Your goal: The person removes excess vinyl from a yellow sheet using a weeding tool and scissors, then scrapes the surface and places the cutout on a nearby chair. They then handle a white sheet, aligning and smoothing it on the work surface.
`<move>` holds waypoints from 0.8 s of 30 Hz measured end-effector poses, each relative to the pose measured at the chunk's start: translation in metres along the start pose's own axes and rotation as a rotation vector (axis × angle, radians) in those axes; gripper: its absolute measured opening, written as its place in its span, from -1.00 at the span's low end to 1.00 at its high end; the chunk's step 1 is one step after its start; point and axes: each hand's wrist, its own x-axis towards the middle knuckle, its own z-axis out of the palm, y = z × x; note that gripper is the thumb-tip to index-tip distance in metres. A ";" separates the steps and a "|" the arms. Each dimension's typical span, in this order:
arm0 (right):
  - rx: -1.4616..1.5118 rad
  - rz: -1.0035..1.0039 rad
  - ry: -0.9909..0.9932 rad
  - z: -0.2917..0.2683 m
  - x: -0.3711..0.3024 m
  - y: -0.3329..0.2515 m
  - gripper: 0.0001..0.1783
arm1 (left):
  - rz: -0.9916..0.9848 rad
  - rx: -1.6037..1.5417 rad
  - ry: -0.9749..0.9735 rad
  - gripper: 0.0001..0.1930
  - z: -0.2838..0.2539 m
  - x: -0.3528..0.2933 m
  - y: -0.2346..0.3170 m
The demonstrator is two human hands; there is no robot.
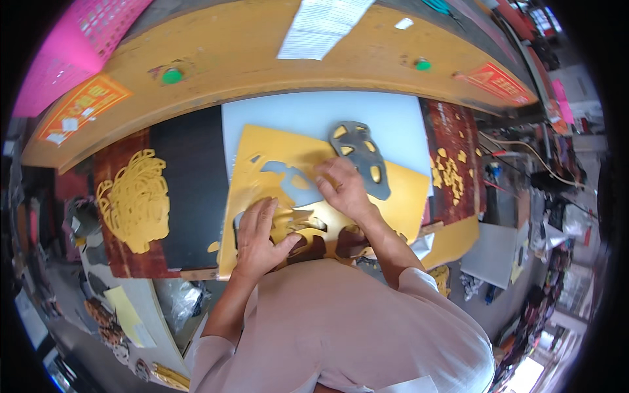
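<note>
A yellow sheet [400, 187] with several cut-out holes lies over a white cutting board [298, 108]. My left hand [255, 239] rests on the sheet's near left part, fingers stretched out and thumb apart, beside torn-looking openings. Over the sheet's middle is my right hand [346, 187], palm down with thumb and fingers apart, next to a hole that shows the board's pale surface. I see nothing held in it, though the fingertips are slightly blurred. Just beyond the right hand, a dark cutting die [370, 154] with several openings lies across the sheet's far edge and the board.
A pile of yellow cut pieces [134, 200] sits on the left of the table, beside a black panel [190, 190]. Small yellow scraps [449, 177] lie on the right. A wide yellow-orange machine beam [262, 56] crosses the far side, with a pink basket [69, 56] at its left.
</note>
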 end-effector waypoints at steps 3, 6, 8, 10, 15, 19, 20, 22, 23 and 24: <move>-0.463 0.138 0.171 -0.045 -0.007 0.017 -0.34 | 0.140 0.141 -0.102 -0.19 0.028 0.024 0.005; -0.575 0.377 -0.007 -0.048 -0.011 0.032 -0.02 | 0.207 0.332 -0.181 -0.22 0.067 0.048 0.001; -0.514 0.335 0.056 -0.039 -0.013 0.041 -0.04 | 0.194 0.375 -0.177 -0.25 0.084 0.051 -0.009; -0.555 0.222 0.110 -0.032 -0.014 0.048 -0.10 | 0.151 0.414 -0.178 -0.31 0.093 0.053 -0.021; -0.554 -0.003 0.090 -0.040 -0.004 0.070 -0.24 | 0.178 0.432 -0.044 -0.37 0.093 0.064 -0.029; -0.557 -0.122 0.027 -0.053 0.006 0.080 -0.30 | 0.248 0.433 -0.022 -0.34 0.095 0.043 0.007; -0.531 -0.142 0.031 -0.057 0.006 0.079 -0.32 | 0.317 0.444 -0.076 -0.34 0.097 0.029 0.020; -0.501 -0.165 -0.010 -0.069 -0.002 0.075 -0.36 | 0.479 0.453 -0.161 -0.43 0.105 0.007 0.050; -0.502 -0.181 0.032 -0.077 -0.012 0.072 -0.36 | 0.492 0.447 -0.161 -0.48 0.109 0.001 0.062; -0.502 -0.192 0.054 -0.089 -0.026 0.069 -0.37 | 0.497 0.435 -0.158 -0.53 0.114 -0.007 0.075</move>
